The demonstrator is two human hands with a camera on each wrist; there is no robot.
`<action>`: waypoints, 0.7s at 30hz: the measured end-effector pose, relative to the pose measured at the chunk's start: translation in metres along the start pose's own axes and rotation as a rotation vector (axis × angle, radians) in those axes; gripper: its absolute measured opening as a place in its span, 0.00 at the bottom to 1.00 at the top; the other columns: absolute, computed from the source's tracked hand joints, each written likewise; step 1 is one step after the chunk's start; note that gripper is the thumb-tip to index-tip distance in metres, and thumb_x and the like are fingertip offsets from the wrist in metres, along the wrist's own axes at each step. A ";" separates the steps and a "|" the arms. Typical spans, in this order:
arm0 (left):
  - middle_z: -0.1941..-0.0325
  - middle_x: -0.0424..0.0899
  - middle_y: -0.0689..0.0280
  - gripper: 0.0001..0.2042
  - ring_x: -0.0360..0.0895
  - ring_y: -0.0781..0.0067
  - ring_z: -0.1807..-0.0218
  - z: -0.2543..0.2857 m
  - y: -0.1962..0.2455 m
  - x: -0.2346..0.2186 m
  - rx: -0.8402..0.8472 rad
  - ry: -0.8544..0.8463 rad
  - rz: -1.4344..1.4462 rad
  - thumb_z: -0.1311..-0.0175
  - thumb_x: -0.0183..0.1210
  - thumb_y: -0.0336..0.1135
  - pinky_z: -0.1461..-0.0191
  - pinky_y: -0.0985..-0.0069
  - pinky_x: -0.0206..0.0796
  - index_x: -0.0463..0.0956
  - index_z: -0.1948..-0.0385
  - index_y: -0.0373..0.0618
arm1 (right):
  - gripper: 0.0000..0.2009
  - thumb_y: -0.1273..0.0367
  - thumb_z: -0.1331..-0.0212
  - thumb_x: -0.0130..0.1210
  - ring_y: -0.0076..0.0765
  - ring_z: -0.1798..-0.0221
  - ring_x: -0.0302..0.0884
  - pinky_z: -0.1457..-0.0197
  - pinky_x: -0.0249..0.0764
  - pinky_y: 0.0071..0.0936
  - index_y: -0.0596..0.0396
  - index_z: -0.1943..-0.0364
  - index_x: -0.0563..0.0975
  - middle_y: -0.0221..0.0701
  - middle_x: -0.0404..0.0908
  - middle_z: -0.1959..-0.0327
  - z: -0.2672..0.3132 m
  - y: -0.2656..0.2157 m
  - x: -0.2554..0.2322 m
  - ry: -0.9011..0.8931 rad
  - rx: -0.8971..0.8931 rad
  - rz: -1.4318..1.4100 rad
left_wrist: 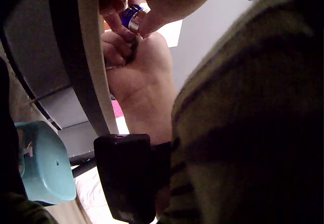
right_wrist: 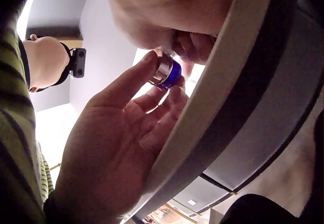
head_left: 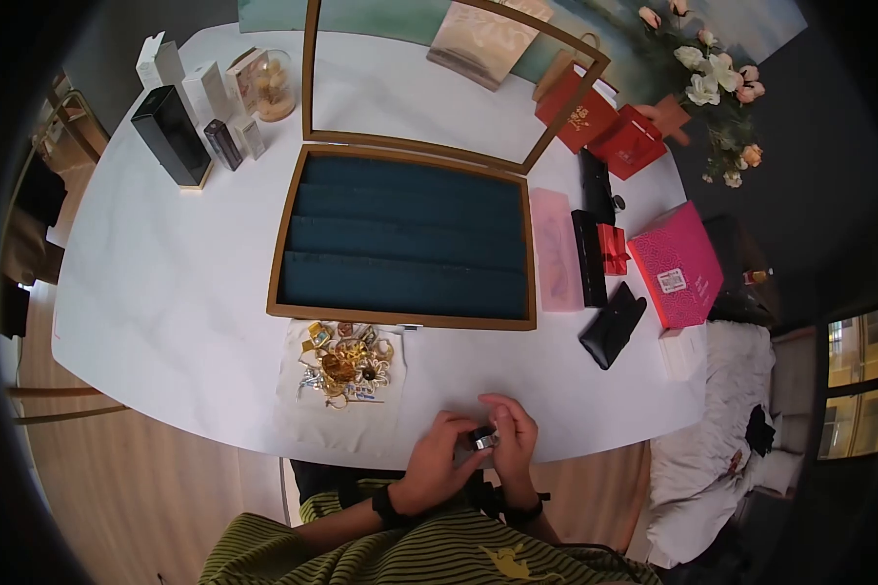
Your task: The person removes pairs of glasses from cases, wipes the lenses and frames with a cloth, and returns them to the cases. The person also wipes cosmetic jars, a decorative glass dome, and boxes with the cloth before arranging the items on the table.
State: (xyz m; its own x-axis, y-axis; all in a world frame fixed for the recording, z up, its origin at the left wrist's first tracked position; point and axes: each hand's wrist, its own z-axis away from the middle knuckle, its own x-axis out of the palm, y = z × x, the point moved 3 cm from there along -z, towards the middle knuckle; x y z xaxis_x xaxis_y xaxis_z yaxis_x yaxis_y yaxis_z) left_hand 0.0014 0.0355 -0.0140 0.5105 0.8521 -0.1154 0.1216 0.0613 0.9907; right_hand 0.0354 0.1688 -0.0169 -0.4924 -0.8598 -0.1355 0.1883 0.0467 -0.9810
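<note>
Both hands meet at the near edge of the white table (head_left: 166,292), just in front of my striped top. Between them is a small silver-rimmed blue piece (head_left: 485,440), ring-sized. My left hand (head_left: 461,436) pinches its blue end (left_wrist: 129,16) with curled fingertips. My right hand (head_left: 502,436) holds the silver rim (right_wrist: 163,68) between thumb and fingers, palm turned up under the table edge. The piece (right_wrist: 168,73) hangs slightly off the table, over my lap. What exactly it is cannot be made out.
A wooden case (head_left: 405,234) with dark teal lining lies open mid-table, its glass lid (head_left: 307,88) raised. A heap of jewellery (head_left: 346,366) sits on a white cloth before it. A pink box (head_left: 678,263), a black pouch (head_left: 612,325), red boxes (head_left: 605,127) and perfume boxes (head_left: 171,132) ring it.
</note>
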 end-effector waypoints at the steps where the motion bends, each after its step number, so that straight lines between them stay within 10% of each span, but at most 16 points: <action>1: 0.57 0.74 0.59 0.20 0.75 0.63 0.68 0.000 -0.001 0.001 0.001 -0.002 0.000 0.51 0.67 0.27 0.68 0.74 0.68 0.67 0.58 0.42 | 0.05 0.73 0.38 0.49 0.15 0.74 0.64 0.70 0.63 0.14 0.60 0.63 0.75 0.23 0.71 0.76 -0.001 -0.002 0.002 0.018 -0.049 0.004; 18: 0.58 0.73 0.60 0.18 0.77 0.71 0.72 0.001 -0.004 0.000 0.073 -0.062 0.025 0.49 0.65 0.25 0.69 0.76 0.69 0.69 0.56 0.41 | 0.10 0.79 0.48 0.60 0.15 0.76 0.63 0.72 0.62 0.16 0.57 0.78 0.69 0.24 0.69 0.79 0.002 0.000 -0.004 -0.068 -0.202 0.118; 21: 0.58 0.73 0.60 0.18 0.77 0.72 0.72 0.002 -0.006 0.002 0.043 -0.061 0.041 0.49 0.65 0.26 0.70 0.77 0.69 0.69 0.57 0.41 | 0.08 0.78 0.46 0.58 0.15 0.76 0.63 0.72 0.62 0.15 0.58 0.77 0.70 0.23 0.69 0.79 -0.001 0.002 -0.013 0.170 -0.183 -0.005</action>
State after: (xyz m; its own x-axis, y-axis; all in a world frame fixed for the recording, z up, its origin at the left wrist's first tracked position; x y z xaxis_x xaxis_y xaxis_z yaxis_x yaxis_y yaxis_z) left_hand 0.0030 0.0359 -0.0202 0.5669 0.8199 -0.0799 0.1354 0.0029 0.9908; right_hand 0.0414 0.1803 -0.0174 -0.6317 -0.7630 -0.1367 0.0358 0.1474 -0.9884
